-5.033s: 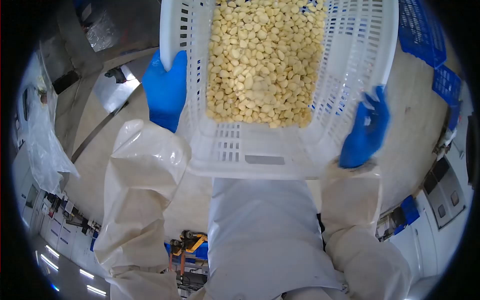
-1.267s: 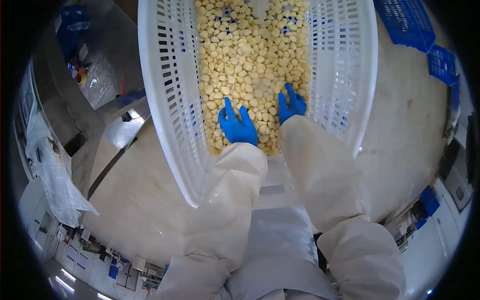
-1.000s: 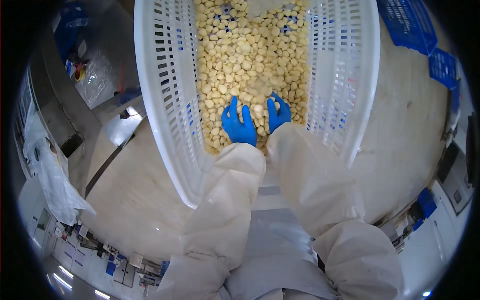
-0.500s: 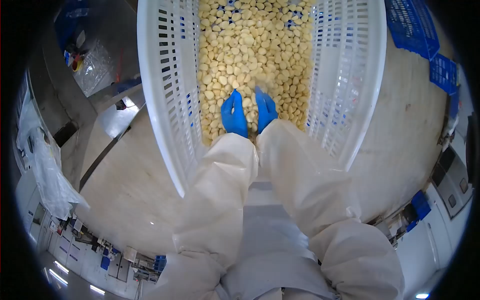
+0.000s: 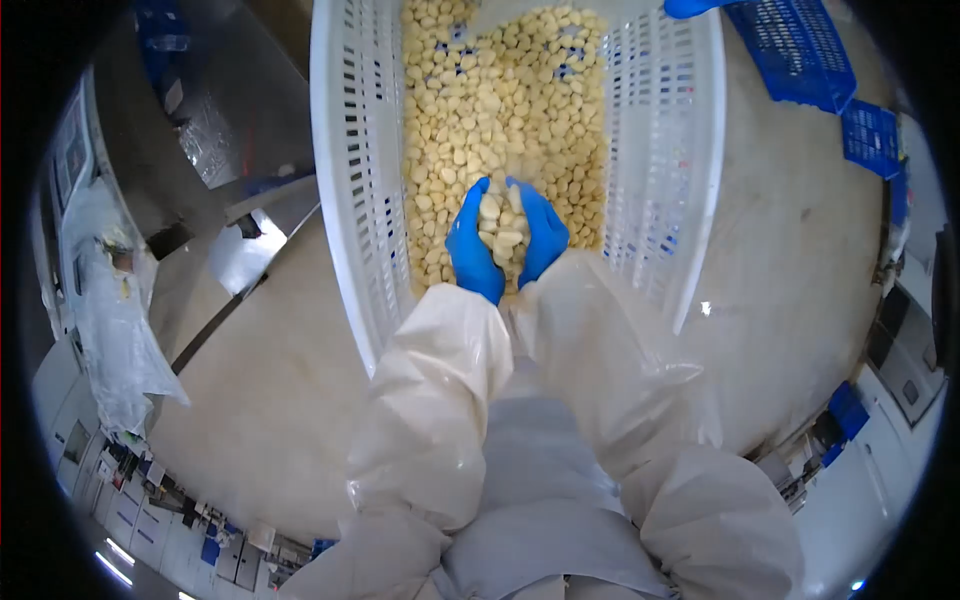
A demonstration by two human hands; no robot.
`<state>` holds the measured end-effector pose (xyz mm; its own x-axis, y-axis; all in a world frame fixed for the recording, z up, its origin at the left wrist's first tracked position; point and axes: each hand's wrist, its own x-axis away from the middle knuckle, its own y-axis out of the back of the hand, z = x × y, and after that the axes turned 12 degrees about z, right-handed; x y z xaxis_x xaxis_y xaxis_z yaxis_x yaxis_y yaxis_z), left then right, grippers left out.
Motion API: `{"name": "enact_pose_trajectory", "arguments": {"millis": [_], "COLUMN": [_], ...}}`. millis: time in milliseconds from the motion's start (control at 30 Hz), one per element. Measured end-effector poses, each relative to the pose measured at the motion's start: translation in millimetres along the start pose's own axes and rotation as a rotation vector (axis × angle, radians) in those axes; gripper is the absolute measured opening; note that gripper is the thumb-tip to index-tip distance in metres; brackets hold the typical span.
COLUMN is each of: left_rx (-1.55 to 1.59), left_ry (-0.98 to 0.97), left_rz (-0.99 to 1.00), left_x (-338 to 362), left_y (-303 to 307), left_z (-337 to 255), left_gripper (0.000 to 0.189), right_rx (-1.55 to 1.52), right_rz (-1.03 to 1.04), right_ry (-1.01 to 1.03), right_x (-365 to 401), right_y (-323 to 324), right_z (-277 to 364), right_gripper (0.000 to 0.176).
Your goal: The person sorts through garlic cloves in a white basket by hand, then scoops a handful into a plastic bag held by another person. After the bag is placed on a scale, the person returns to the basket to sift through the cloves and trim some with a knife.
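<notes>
A white perforated crate holds a layer of pale, cream-coloured rounded pieces. My left hand, in a blue glove, curves round the left side of a small heap of these pieces near the crate's close end. Facing it, my right hand, also blue-gloved, cups the heap from the right. Several pieces show between the two palms. Both hands have bent fingers, with the fingertips pointing to the far end and a narrow gap between them.
Another person's blue-gloved hand is at the crate's far right corner. Blue perforated baskets lie at the upper right. Metal equipment with clear plastic stands on the left. Pale floor surrounds the crate.
My hands have spread slightly and now cup a visible heap. The crate appears shifted and turned in view. The other person's gloved hand has appeared at the upper right.
</notes>
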<state>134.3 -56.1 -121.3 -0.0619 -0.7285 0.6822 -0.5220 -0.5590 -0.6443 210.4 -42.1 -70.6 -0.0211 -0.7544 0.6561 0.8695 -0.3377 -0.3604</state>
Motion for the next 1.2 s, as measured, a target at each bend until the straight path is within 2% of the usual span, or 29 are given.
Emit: {"name": "enact_pose_trajectory", "arguments": {"millis": [33, 67, 133, 200, 433, 533, 633, 733, 800, 933, 1000, 1100, 1200], "left_rx": [-0.033, -0.048, -0.094, -0.111, -0.092, -0.113, -0.147, -0.059, -0.043, -0.063, -0.099, -0.153, -0.124], "left_ry": [-0.069, -0.116, -0.097, -0.090, -0.145, -0.249, -0.263, -0.120, -0.104, -0.088, -0.134, -0.231, -0.231], "left_rz": [0.001, 0.014, 0.008, 0.071, 0.180, 0.215, 0.235, 0.247, 0.255, 0.231, 0.261, 0.316, 0.364], "left_x": [10, 19, 37, 49, 112, 123, 136, 148, 153, 163, 167, 169, 170], "left_y": [-17, -37, -74, -97, -196, -211, -221, -225, -225, -219, -221, -228, -239], "left_z": [-5, -11, -31, -46, -102, -110, -117, -125, -123, -115, -113, -112, -116], "left_gripper": [0.033, 0.032, 0.031, 0.032, 0.032, 0.033, 0.036, 0.035, 0.035, 0.037, 0.037, 0.036, 0.035], "right_rx": [0.027, -0.036, -0.161, -0.062, -0.001, 0.026, 0.018, 0.008, -0.047, -0.019, -0.019, -0.110, -0.090], "right_rz": [0.012, 0.002, -0.013, 0.005, 0.190, 0.228, 0.273, 0.269, 0.258, 0.168, 0.172, 0.322, 0.266], "right_ry": [0.073, 0.042, -0.023, -0.004, 0.224, 0.244, 0.231, 0.175, 0.045, 0.034, 0.059, 0.033, 0.054], "right_x": [8, 14, 33, 44, 91, 112, 127, 131, 143, 160, 172, 167, 167], "right_y": [-6, -14, -32, -39, -79, -96, -103, -98, -104, -105, -110, -99, -98], "right_z": [11, 26, 58, 82, 159, 188, 204, 200, 206, 209, 218, 223, 233], "right_gripper": [0.033, 0.032, 0.031, 0.032, 0.032, 0.033, 0.036, 0.042, 0.046, 0.047, 0.045, 0.044, 0.046]}}
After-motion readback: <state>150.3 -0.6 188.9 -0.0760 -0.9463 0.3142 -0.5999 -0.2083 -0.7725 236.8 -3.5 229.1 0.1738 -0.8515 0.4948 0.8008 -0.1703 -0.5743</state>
